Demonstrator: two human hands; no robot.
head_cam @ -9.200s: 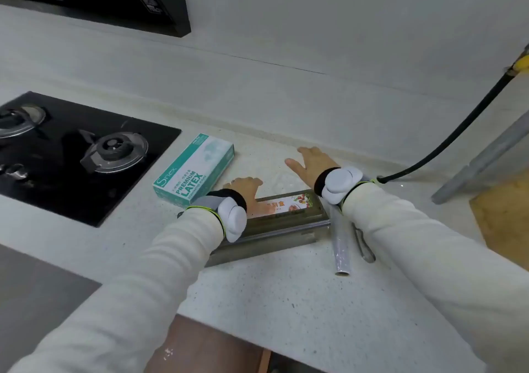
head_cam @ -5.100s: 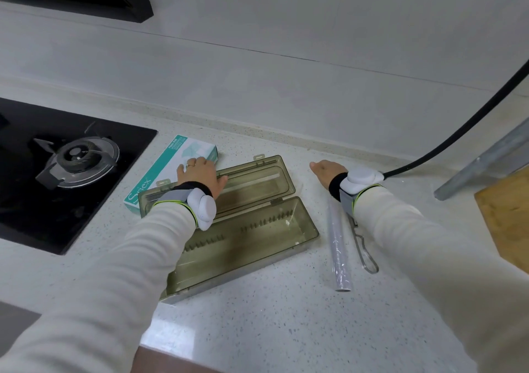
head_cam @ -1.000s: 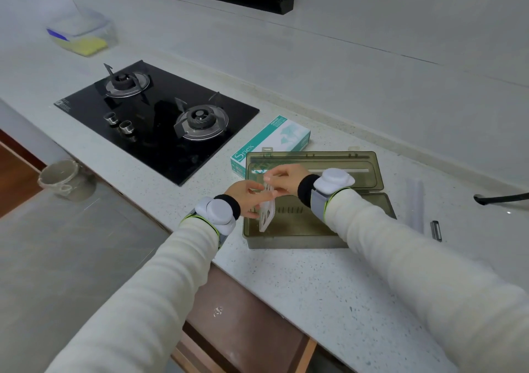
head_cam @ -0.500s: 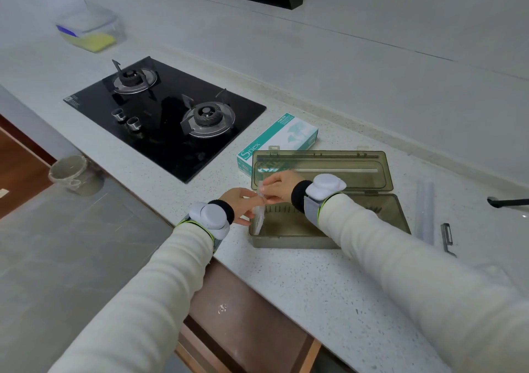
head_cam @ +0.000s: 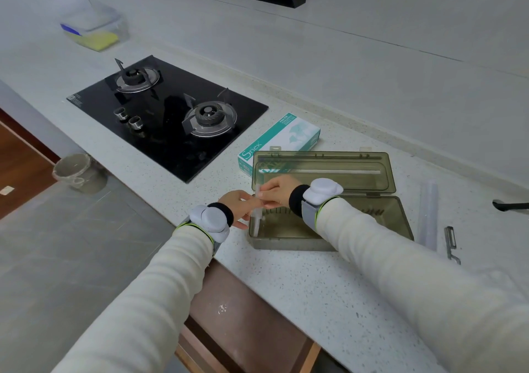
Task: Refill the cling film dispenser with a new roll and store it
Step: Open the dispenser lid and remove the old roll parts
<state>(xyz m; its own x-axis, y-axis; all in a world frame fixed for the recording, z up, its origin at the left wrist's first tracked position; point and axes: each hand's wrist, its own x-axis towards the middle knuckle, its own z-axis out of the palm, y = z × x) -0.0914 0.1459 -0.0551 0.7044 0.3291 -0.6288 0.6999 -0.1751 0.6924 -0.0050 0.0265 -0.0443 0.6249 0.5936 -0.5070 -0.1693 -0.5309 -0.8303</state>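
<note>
I am seeing a black glass two-burner hob lying toward my speckled white countertop's left end, a teal cardboard glove box sitting just beside it, and a metal peeler lying near the right edge.

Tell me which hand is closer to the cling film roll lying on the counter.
Right. The right hand is over the left end of the open dispenser, well left of the cling film roll; the left hand is farther left still.
</note>
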